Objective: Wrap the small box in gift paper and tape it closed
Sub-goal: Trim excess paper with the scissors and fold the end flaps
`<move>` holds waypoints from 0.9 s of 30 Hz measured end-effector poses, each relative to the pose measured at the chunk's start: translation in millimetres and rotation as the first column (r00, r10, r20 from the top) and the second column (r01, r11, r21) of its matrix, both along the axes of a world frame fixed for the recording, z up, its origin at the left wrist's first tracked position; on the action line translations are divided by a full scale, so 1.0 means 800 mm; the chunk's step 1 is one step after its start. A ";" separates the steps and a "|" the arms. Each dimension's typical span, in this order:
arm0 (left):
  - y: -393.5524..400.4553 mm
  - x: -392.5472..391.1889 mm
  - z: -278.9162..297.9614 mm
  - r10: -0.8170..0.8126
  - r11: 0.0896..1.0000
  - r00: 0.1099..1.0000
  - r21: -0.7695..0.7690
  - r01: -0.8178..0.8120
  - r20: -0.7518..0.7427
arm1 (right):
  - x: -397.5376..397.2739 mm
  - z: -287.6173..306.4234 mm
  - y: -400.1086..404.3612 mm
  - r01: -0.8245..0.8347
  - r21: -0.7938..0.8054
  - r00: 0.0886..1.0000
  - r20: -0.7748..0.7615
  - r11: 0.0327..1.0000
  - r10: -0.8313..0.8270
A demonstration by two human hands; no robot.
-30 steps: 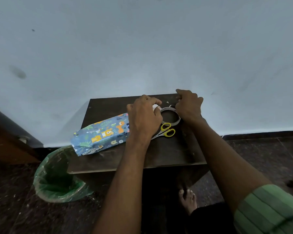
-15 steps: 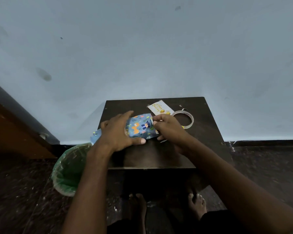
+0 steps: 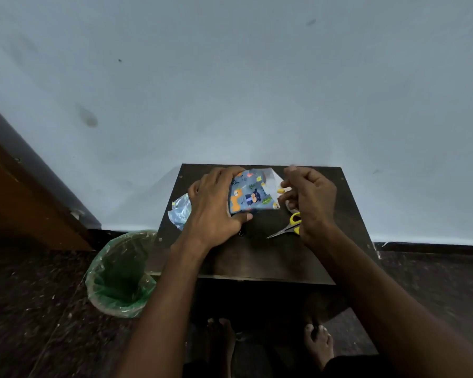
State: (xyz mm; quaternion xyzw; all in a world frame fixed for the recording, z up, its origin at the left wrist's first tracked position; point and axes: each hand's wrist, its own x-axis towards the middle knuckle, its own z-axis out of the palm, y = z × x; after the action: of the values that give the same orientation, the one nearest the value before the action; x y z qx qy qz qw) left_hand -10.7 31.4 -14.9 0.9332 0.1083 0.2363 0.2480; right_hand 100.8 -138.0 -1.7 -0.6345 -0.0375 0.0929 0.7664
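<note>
The small box (image 3: 250,196), wrapped in blue animal-print gift paper, lies near the far edge of the dark wooden table (image 3: 257,257). My left hand (image 3: 213,207) grips it from the left, fingers over its far side and thumb on the near side. Loose paper (image 3: 180,211) sticks out to the left of that hand. At the box's right end a flap (image 3: 271,181) stands up showing its white underside. My right hand (image 3: 310,197) pinches that flap's edge with curled fingers. The tape roll is hidden behind my right hand.
Yellow-handled scissors (image 3: 287,227) lie on the table under my right wrist. A bin with a green liner (image 3: 120,276) stands on the floor at the table's left. A wooden door (image 3: 25,192) is at far left, a pale wall behind, and bare feet show below the table.
The box has shifted towards the far edge with its right end flap raised. My left hand now grips it from the left. My right hand has risen, covering the tape and card.
</note>
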 end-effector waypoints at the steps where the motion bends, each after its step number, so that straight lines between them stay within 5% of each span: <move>1: 0.001 -0.001 0.001 -0.040 0.999 0.999 -0.015 0.040 0.019 | 0.004 -0.001 -0.002 0.008 -0.003 1.000 0.026 1.000 -0.008; 7: 0.006 -0.020 0.004 -0.184 0.982 0.982 -0.049 0.182 -0.052 | -0.005 0.007 0.000 -0.332 0.067 0.936 -0.104 0.941 0.337; 14: 0.016 -0.033 -0.011 -0.117 0.993 0.993 -0.016 0.117 -0.023 | -0.013 -0.004 0.014 -0.314 0.022 0.946 -0.076 0.949 0.314; 20: 0.012 -0.029 -0.016 -0.072 0.956 0.993 -0.279 0.095 0.090 | -0.016 -0.007 0.015 -0.302 -0.010 0.953 0.002 0.953 0.302; 27: 0.000 -0.013 -0.025 -0.083 0.772 0.979 -0.609 0.183 0.188 | -0.019 -0.010 0.016 -0.343 0.017 0.939 -0.002 0.939 0.343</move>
State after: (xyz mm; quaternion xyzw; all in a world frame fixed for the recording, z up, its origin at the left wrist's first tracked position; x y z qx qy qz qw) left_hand -21.3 31.2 -35.2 0.7836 0.0948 0.2387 0.5657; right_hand 86.0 -125.1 -9.4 -0.6118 -0.1466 0.2262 0.7437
